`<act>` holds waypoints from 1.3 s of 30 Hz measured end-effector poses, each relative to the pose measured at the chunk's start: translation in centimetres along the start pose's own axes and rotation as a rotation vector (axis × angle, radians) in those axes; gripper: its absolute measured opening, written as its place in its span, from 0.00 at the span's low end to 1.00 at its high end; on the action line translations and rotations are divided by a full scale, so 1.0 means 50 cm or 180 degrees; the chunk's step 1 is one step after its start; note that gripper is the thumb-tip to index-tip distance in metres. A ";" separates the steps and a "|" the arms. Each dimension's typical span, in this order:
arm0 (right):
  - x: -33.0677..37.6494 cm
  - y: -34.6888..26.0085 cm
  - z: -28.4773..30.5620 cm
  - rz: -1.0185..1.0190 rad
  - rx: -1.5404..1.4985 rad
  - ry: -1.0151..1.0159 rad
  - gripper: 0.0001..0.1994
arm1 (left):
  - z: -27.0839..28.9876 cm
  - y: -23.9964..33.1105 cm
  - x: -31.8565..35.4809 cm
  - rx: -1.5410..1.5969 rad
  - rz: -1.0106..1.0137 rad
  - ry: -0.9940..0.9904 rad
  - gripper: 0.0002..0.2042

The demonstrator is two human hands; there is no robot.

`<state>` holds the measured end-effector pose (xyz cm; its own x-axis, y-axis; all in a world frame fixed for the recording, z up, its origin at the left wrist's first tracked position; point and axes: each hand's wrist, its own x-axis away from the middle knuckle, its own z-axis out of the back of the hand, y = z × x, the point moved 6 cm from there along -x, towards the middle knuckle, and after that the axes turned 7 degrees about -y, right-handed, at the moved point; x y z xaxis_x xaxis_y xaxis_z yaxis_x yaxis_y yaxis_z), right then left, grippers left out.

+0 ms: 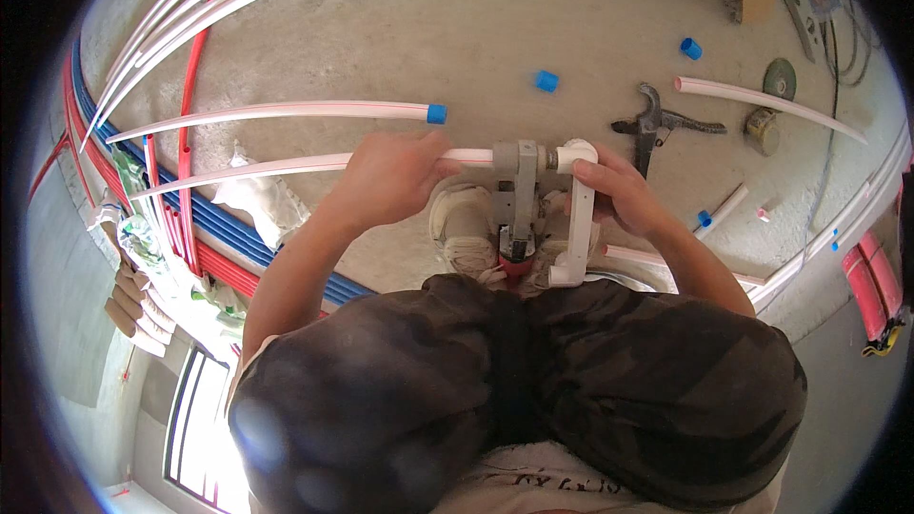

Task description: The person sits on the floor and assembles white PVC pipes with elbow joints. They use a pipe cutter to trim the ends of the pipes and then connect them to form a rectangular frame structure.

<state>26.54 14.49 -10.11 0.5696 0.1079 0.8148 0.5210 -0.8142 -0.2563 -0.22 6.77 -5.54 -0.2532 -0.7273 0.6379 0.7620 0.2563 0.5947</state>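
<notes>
One white pipe (278, 168) runs through the clasped left grip (392, 176), right grip (619, 188) holding an elbow (573, 150).

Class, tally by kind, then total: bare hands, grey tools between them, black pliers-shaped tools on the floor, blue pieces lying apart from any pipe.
Left hand and right hand: 2
Grey tool: 1
Black pliers-shaped tool: 1
Blue pieces: 2
Total: 6

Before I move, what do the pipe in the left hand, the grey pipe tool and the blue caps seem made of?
White pipe: likely satin plastic; evenly white, red stripe.
Grey pipe tool: probably dull metal; squared, hard edges.
Blue caps: seemingly smooth plastic; uniform colour.
</notes>
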 end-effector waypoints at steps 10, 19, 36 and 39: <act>0.008 0.001 -0.010 -0.0175 -0.0034 -0.0484 0.30 | -0.007 0.004 -0.011 -0.0038 0.0078 -0.0189 0.12; 0.008 -0.016 -0.010 -0.0295 0.0316 -0.0412 0.32 | -0.016 0.000 -0.018 -0.0070 -0.0002 -0.0204 0.13; -0.002 -0.025 -0.013 -0.0430 0.0215 -0.0488 0.32 | -0.019 0.001 -0.032 0.0009 0.0010 -0.0307 0.14; -0.013 -0.024 -0.005 -0.0356 0.0054 -0.0509 0.32 | -0.018 -0.004 -0.035 -0.0033 -0.0088 -0.0303 0.14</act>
<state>25.38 15.28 -10.19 0.6007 0.2874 0.7460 0.5965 -0.7825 -0.1788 0.59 7.41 -7.20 -0.3295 -0.6700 0.6652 0.7600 0.2299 0.6080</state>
